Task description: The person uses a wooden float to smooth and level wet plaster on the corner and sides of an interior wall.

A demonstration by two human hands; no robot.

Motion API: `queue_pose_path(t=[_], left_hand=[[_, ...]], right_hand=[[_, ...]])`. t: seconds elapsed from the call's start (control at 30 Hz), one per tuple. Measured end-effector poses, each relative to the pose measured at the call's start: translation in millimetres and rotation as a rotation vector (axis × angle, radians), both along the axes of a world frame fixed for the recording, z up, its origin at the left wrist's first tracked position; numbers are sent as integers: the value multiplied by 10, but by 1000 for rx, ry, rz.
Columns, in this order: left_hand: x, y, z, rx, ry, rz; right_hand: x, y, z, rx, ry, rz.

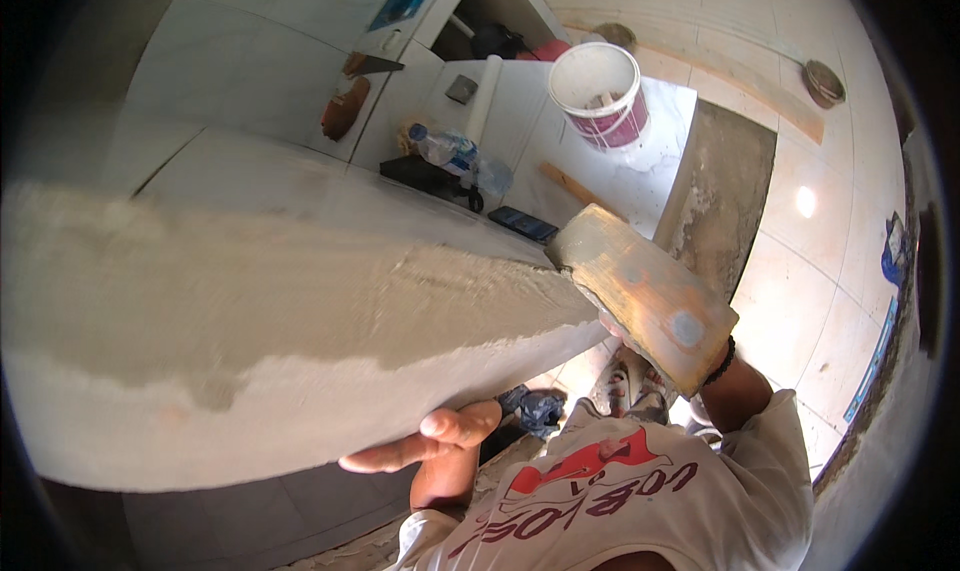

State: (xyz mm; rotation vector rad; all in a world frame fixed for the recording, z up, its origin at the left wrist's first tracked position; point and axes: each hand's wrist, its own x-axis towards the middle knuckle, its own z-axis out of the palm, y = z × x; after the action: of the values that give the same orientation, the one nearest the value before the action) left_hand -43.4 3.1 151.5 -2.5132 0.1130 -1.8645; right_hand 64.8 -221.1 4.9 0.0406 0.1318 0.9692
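The right hand point(617, 333) is closed on a worn wooden float point(650, 296) (most of the grip is hidden behind it, with a few fingers peeking out under its lower edge). The float sits tilted at the right end of a pale panel point(330, 421), its upper left end at or just beside the panel's edge; contact is hard to tell. A broad band of grey mortar point(290, 291) covers the panel's upper part, ragged along its lower border. The left hand point(455, 429) is open, fingers stretched out against the panel's lower edge.

Beyond the panel is a white counter point(655, 181). A white and maroon bucket point(640, 121) stands near its far right corner, with a wood strip point(570, 184) lying between the bucket and the near edge. A dark phone point(522, 223) lies by that near edge, and a clear bottle point(447, 151) lies toward the counter's left side.
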Motion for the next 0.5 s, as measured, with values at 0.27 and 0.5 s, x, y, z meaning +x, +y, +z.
queue_pose_path(t=[0.27,0.5], left_hand=[[77,22,-113,-213,-64,-390],[128,70,-128,-157,-133,-289]], right_hand=[[52,174,358,-99,-457,-197],[364,363,946,612,-440,94]])
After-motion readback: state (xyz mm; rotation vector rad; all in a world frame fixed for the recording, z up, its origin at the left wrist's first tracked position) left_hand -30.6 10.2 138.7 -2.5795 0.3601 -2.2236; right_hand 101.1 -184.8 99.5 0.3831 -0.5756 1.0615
